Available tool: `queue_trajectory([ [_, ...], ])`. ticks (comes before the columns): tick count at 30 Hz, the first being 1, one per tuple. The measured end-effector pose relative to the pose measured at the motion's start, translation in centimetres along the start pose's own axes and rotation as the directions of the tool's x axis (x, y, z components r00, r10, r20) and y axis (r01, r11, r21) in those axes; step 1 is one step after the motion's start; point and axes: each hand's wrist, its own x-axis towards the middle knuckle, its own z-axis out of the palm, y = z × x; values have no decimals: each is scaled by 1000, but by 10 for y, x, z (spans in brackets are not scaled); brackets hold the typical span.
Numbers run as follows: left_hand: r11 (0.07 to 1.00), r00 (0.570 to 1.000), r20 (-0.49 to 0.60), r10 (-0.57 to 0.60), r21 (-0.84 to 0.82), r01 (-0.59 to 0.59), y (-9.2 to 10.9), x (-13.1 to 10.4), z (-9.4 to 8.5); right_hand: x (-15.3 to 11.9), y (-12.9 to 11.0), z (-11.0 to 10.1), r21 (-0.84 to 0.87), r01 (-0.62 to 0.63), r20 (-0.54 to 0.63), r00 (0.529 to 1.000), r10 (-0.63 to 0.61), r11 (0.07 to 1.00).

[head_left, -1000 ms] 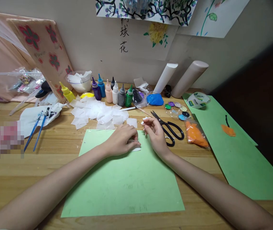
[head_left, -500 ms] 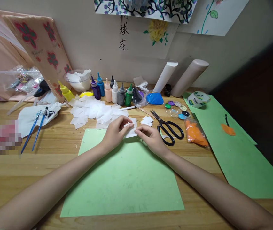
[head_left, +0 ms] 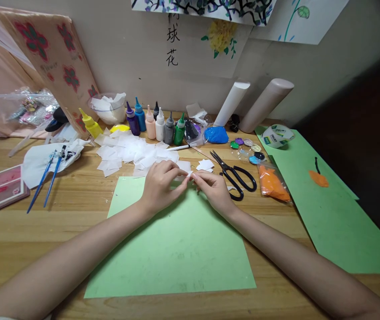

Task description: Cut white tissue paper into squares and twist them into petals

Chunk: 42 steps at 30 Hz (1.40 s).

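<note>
The two hands have drawn closer together since half a second ago, and the white paper piece (head_left: 190,174) that lay spread between them now shows only as a small bit at the meeting fingertips. The left hand (head_left: 159,189) has its grip closed, thumb and finger pinching the paper from one side; the right hand (head_left: 214,189) has its grip closed on it from the other. The fingers hide most of the piece, so its exact shape cannot be told. It is held over the far edge of a green sheet (head_left: 173,249), which lies flat on the wooden counter (head_left: 276,231). Just beyond the right hand sits a small stack of white paper (head_left: 205,165), and beside that hand lie black-handled scissors (head_left: 240,178), blades pointing toward the wall. A wide heap of paper squares (head_left: 126,150) spreads beyond the left hand, in front of a row of paint bottles (head_left: 159,126). A bag of orange material (head_left: 273,183) lies right of the scissors, next to another green sheet (head_left: 337,226).
</note>
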Motion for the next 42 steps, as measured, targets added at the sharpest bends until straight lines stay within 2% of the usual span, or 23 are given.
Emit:
queue_trajectory([
  [26,996,1000,-12,-11,-87,10,-3,-1,3,0,2,2,6,-22,8,1000,22,1000],
  [30,988,994,34,-100,-116,104,-1,2,0,0,0,1,-13,-26,-38,999,26,1000],
  [33,961,965,107,-241,-115,252,0,3,-1,-1,0,0,-16,3,-81,997,-5,1000],
  [35,945,941,180,-287,-111,309,-1,4,-1,-1,0,0,-16,13,-90,996,-15,1000],
  [37,941,933,229,-276,-132,311,-2,4,0,-1,0,0,-16,5,-91,996,-6,1000],
  [39,942,941,231,-246,-173,289,-3,4,0,0,0,-1,3,-17,-79,997,17,1000],
  [42,957,955,257,-151,-204,206,-2,5,1,1,-1,-1,45,-39,-56,998,41,998],
])
